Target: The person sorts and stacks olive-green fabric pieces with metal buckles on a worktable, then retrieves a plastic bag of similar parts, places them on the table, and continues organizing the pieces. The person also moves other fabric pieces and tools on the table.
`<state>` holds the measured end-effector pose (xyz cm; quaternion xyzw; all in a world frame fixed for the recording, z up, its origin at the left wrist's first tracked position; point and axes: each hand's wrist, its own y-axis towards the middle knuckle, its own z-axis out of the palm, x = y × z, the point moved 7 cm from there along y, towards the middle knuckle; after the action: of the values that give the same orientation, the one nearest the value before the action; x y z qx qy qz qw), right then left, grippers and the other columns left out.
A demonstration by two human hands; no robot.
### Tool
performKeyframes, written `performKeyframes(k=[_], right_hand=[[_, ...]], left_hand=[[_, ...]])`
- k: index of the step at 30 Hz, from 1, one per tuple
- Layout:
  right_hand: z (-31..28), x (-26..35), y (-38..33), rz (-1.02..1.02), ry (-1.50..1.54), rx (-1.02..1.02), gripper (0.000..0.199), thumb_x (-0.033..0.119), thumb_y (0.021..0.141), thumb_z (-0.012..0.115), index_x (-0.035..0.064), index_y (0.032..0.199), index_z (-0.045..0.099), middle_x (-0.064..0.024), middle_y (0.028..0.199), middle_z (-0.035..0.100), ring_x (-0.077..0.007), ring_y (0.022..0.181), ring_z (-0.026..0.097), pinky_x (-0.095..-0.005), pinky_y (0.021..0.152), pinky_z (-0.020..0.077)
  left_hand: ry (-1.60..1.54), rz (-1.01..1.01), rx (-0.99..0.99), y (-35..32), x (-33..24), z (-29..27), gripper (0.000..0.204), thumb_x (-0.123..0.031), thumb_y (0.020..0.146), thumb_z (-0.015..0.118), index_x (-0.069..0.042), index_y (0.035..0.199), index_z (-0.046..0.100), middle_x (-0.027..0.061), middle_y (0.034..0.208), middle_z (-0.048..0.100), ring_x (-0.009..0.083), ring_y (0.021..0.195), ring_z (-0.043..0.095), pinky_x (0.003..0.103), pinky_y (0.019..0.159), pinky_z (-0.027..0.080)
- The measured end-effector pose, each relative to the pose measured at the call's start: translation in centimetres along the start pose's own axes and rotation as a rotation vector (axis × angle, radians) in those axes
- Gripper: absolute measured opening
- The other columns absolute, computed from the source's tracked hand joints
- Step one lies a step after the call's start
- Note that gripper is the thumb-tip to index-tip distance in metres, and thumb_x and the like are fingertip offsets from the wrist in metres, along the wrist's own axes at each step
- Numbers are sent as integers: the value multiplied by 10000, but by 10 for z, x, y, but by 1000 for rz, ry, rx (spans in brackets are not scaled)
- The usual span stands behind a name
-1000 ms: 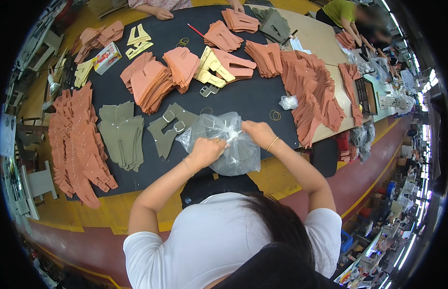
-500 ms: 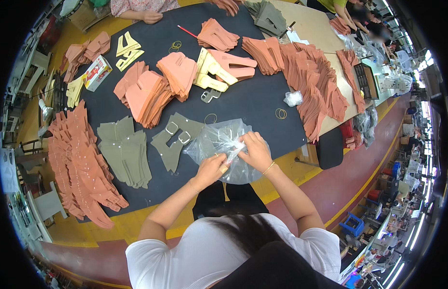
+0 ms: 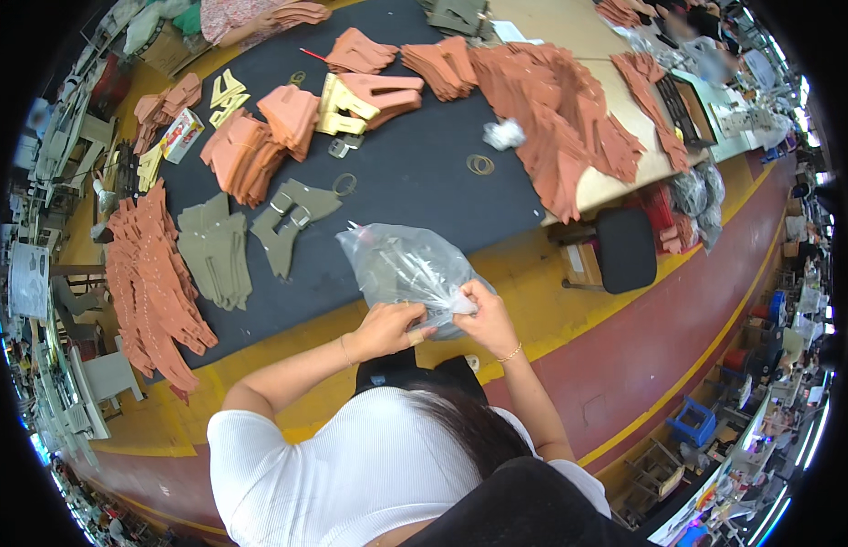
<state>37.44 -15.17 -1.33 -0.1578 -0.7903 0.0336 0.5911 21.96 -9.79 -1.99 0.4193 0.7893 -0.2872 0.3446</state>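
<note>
A clear plastic bag (image 3: 407, 258) is held in front of my body, at the near edge of the dark table. Its gathered, bunched part is pinched in my right hand (image 3: 483, 314), fingers closed. My left hand (image 3: 387, 330) is closed at the bag's near left side, thumb toward the plastic. Whatever the bag holds is hard to make out through the glare. Just beyond it on the table lie a grey-green cut piece with metal buckles (image 3: 292, 219) and a stack of grey-green pieces (image 3: 214, 251).
The dark table (image 3: 415, 187) carries stacks of orange-brown cut pieces (image 3: 246, 159), yellow templates (image 3: 342, 108), a small box (image 3: 181, 135), rubber bands (image 3: 479, 165) and crumpled white plastic (image 3: 504, 135). A black chair (image 3: 626, 251) stands at the right. Another person's arm (image 3: 246, 32) reaches in at the far left.
The bag and both hands have come nearer my body, off the table edge, and the view has shifted. At the far side, the other person now has orange-brown pieces at hand.
</note>
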Motion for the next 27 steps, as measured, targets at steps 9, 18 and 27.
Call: performKeyframes(k=[9, 18, 27], right_hand=[[-187, -196, -270, 218, 20, -474, 326, 78, 735, 786, 37, 894, 504, -16, 738, 556, -91, 686, 517, -260, 633, 447], [-284, -468, -535, 1013, -367, -632, 451, 237, 678, 721, 22, 1042, 566, -209, 988, 643, -393, 955, 612, -427, 863, 471], [-467, -549, -571, 1073, -169, -674, 482, 244, 682, 718, 20, 1080, 562, -218, 1032, 639, -397, 998, 605, -428, 883, 466]], left_hand=[[65, 276, 418, 60, -168, 254, 330, -398, 912, 581, -78, 984, 618, 137, 875, 663, 350, 839, 643, 453, 726, 495], [492, 296, 781, 173, -224, 392, 325, -341, 861, 614, -121, 1099, 637, 120, 943, 688, 317, 932, 654, 438, 776, 504], [814, 228, 936, 383, -319, 481, 367, -299, 866, 616, -88, 1165, 606, 163, 1066, 657, 337, 987, 652, 459, 841, 508]])
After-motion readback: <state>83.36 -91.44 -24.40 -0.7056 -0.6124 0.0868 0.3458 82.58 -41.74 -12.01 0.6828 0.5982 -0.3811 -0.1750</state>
